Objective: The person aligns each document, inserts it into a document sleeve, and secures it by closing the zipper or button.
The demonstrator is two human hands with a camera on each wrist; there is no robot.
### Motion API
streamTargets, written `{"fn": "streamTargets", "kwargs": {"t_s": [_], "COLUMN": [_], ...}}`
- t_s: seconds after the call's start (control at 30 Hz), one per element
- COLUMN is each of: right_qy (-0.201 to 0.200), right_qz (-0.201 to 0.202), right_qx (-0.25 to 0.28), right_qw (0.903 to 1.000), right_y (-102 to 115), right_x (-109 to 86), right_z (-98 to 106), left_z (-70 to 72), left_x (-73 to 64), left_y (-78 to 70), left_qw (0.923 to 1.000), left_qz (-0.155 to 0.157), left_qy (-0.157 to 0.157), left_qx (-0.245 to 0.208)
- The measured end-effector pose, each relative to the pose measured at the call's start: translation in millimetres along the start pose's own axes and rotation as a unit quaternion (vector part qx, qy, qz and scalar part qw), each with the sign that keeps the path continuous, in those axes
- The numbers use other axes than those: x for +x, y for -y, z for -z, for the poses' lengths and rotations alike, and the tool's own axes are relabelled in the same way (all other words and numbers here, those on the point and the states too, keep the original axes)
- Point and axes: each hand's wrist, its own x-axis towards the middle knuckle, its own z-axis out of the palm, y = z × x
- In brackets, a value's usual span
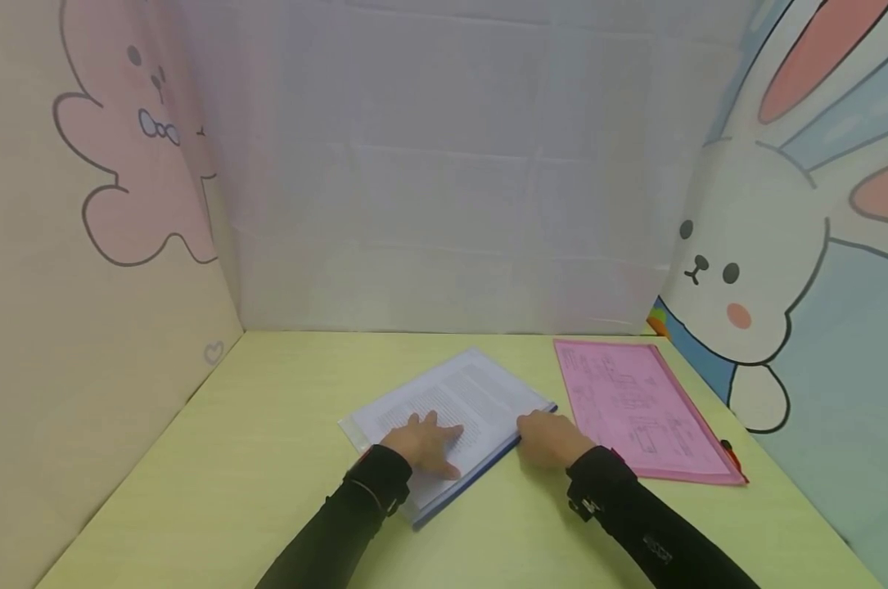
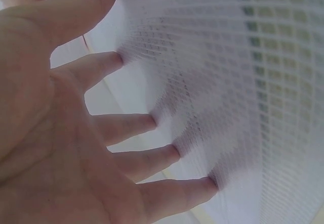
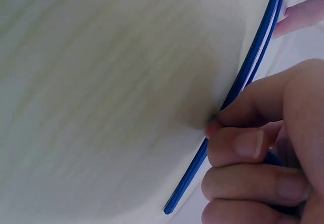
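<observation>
A stack of printed sheets in a clear report cover [image 1: 488,388] lies slanted on the table, its blue slide binding bar [image 1: 467,481] along the near right edge. My left hand [image 1: 425,446] presses on the printed page with fingers spread; in the left wrist view its fingertips [image 2: 167,153] meet the clear sheet. At the far right end of the bar, my right hand [image 1: 550,440] pinches the edge. The right wrist view shows thumb and index finger on the blue bar [image 3: 186,183], the other fingers curled in.
A pink folder [image 1: 635,401] with printed drawings lies to the right on the yellow table [image 1: 267,458]. A small red and black object [image 1: 732,460] sits by its right edge. Panels with cartoon figures stand left and right, and a white sheet [image 1: 444,180] hangs behind.
</observation>
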Motion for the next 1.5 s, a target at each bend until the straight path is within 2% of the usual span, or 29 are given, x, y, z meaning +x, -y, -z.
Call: {"fn": "streamTargets", "kwargs": {"t_s": [0.27, 0.8, 1.5], "right_qy": [-0.014, -0.021, -0.012], "right_qz": [0.018, 0.019, 0.024], "right_qx": [-0.016, -0.028, -0.028], "right_qw": [0.9996, 0.9992, 0.9993], "right_y": [2.5, 1.7, 21.6], "right_x": [-0.7, -0.7, -9.1], "right_z": [-2.9, -4.9, -2.4], "left_z": [-2.1, -2.2, -1.8], "left_x": [2.4, 1.6, 1.4], "left_y": [0.7, -1.3, -2.1], "left_qw": [1.0000, 1.0000, 1.0000], "left_qz": [0.002, -0.002, 0.005], "left_qy": [0.002, 0.000, 0.002], "left_qx": [-0.004, 0.007, 0.003]}}
